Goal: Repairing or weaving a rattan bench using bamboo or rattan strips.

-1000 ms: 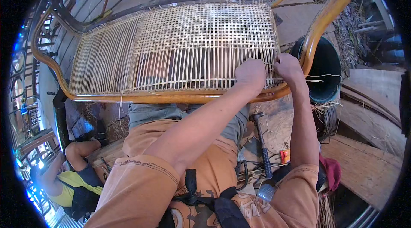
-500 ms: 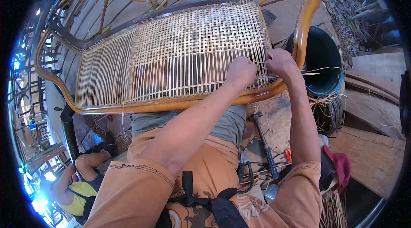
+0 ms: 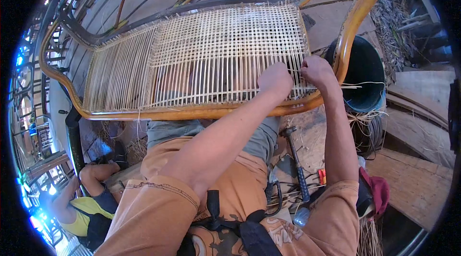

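In front of me lies a bent rattan frame (image 3: pixel 201 113) holding a panel of pale woven cane (image 3: pixel 225 30). The far part of the panel is closely checked; nearer to me, mostly lengthwise strands show gaps. My left hand (image 3: pixel 276 80) is closed over the strands near the panel's right end, its fingertips hidden. Just right of it, my right hand (image 3: pixel 318 71) is closed in a pinch at the panel's right edge, on what looks like a thin cane strand. Loose strand ends (image 3: pixel 353 86) stick out past my right wrist.
A dark green bucket (image 3: pixel 367 76) stands right of the frame. A hammer (image 3: pixel 295 164) lies on the floor by my leg, near a red-handled tool (image 3: pixel 322 176) and a maroon cloth (image 3: pixel 377 191). Another person in a yellow top (image 3: pixel 79 215) sits at lower left.
The whole view has shifted slightly. Both hands stay closed at the same right end of the panel, with only a small movement of the left one.
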A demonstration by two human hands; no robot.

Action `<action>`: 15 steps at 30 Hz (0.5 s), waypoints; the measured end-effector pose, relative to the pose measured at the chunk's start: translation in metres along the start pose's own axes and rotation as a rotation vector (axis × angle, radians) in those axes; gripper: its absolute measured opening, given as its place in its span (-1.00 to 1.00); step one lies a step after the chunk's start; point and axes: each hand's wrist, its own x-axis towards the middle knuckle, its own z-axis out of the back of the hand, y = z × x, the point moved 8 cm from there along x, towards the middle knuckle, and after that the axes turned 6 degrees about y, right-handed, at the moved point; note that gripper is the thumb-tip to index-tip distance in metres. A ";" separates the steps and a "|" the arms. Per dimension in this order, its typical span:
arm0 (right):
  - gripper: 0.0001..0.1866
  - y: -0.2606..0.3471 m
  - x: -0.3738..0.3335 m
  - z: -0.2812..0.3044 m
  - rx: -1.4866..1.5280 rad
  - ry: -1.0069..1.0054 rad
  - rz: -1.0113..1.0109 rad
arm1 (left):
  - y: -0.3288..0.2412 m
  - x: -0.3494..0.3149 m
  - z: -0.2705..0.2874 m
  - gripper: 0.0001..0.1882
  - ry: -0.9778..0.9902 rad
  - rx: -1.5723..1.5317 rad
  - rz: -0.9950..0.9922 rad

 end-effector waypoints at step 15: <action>-0.80 -0.004 0.007 0.000 -0.008 0.007 0.044 | 0.019 0.005 -0.012 -0.78 0.071 -0.238 0.164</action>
